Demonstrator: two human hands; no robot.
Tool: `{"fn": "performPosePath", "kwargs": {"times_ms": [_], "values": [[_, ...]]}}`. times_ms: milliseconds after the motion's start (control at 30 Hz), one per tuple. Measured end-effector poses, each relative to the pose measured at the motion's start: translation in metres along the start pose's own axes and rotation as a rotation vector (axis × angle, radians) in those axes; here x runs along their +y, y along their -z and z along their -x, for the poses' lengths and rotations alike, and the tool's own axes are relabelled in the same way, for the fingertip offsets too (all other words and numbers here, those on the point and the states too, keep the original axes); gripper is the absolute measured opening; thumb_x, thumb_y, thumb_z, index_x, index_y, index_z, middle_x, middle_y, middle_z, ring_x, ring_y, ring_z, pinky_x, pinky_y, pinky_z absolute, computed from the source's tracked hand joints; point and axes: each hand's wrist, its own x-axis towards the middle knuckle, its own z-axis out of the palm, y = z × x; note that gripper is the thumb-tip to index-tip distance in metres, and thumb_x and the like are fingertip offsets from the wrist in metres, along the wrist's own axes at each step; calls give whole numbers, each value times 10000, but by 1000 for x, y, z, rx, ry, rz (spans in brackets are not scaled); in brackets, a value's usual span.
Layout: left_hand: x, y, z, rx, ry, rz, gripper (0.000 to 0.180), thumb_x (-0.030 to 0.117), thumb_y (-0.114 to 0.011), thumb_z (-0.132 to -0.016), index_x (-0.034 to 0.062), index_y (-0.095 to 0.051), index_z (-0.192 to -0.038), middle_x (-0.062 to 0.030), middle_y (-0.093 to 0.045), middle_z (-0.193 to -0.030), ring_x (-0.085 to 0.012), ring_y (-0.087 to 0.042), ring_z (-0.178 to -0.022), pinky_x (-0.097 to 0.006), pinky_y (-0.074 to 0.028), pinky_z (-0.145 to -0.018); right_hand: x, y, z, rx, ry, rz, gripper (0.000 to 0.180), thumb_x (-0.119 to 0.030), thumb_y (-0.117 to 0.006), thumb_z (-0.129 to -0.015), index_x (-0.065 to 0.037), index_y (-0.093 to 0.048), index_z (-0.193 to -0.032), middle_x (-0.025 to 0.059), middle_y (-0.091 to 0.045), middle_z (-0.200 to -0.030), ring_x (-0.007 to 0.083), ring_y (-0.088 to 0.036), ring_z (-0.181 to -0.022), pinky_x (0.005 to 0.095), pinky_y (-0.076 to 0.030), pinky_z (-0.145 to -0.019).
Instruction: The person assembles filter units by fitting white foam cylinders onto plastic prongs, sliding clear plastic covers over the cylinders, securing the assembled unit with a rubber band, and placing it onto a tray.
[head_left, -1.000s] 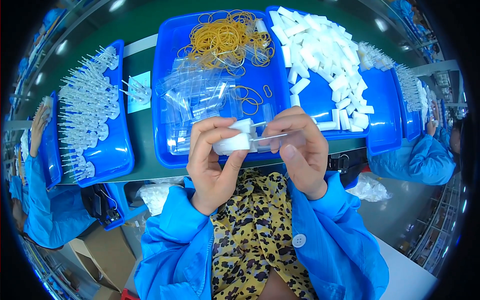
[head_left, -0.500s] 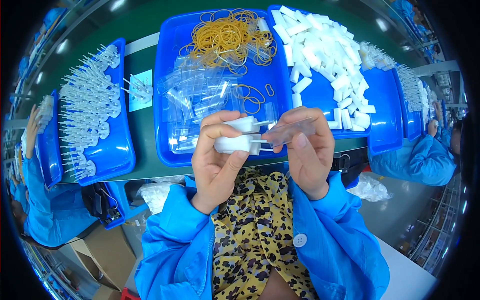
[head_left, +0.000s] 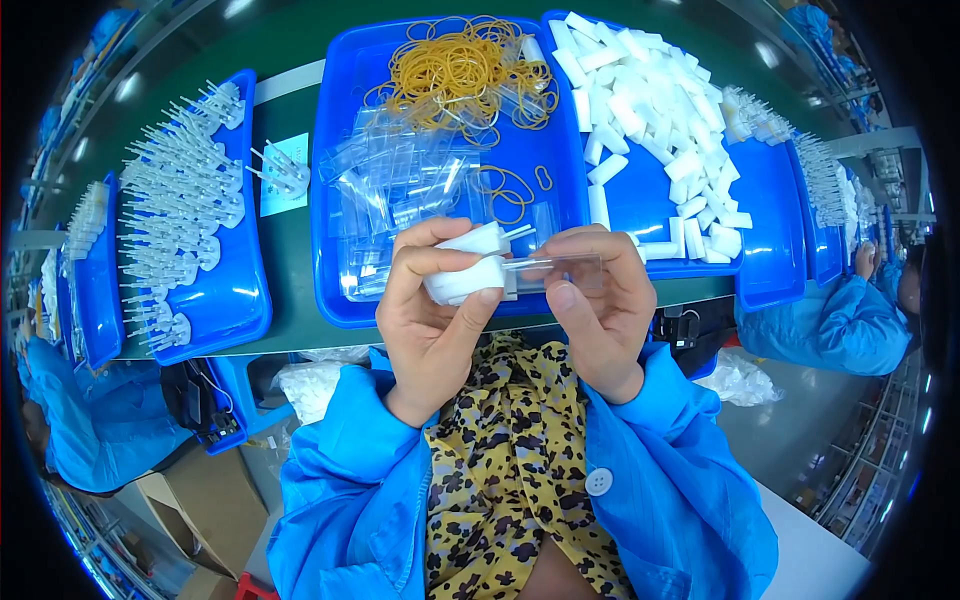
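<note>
My left hand (head_left: 432, 335) is closed around a white pronged part (head_left: 468, 280) with white foam pieces on it; thin prongs stick out to the right. Between the thumb and fingers of my right hand (head_left: 608, 315) is a clear plastic sleeve (head_left: 578, 268), held flat. Its left end meets the tip of a lower prong; whether the prong is inside cannot be made out. Both hands are above the near edge of a blue tray (head_left: 322, 230), which holds flat clear sleeves (head_left: 400, 180) and a heap of yellow rubber bands (head_left: 450, 70).
White foam cylinders (head_left: 640, 90) fill a blue tray at the right. Pronged white parts (head_left: 180, 210) crowd a blue tray at the left; another lies on a pale paper (head_left: 285, 200). Co-workers in blue sleeves (head_left: 820, 325) sit on both sides.
The clear sleeve in my right hand has swung from a tilt to nearly level, its end now at the prong. My left hand keeps its hold, shifted slightly left.
</note>
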Motion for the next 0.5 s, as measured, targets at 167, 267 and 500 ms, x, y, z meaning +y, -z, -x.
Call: {"fn": "performPosePath", "kwargs": {"times_ms": [167, 267, 500], "values": [[0, 0, 1, 13, -10, -18, 245, -27, -656, -843, 14, -542, -1056, -146, -422, -1274, -237, -559, -1116, -330, -519, -901, 2, -2, -1, 2, 67, 127, 244, -31, -668, -847, 34, -566, -1059, 130, -586, -1019, 149, -595, -901, 263, -480, -784], [3, 0, 1, 28, 17, -34, 243, -22, -665, -839, 15, -557, -1054, -145, -436, -1264, -225, -559, -1097, -328, -513, -896, 4, -4, 0, 25, 98, 143, 249, -19, -680, -833, 30, -574, -1053, 143, -594, -1026, 151, -596, -890, 258, -486, -765], [4, 2, 0, -7, -22, -130, 205, -10, -679, -832, 40, -597, -1014, -131, -460, -1250, -216, -550, -1094, -315, -496, -879, 8, 1, -3, -18, 152, 145, 280, 2, -688, -816, 23, -583, -1076, 139, -600, -1039, 163, -599, -903, 259, -486, -771]]}}
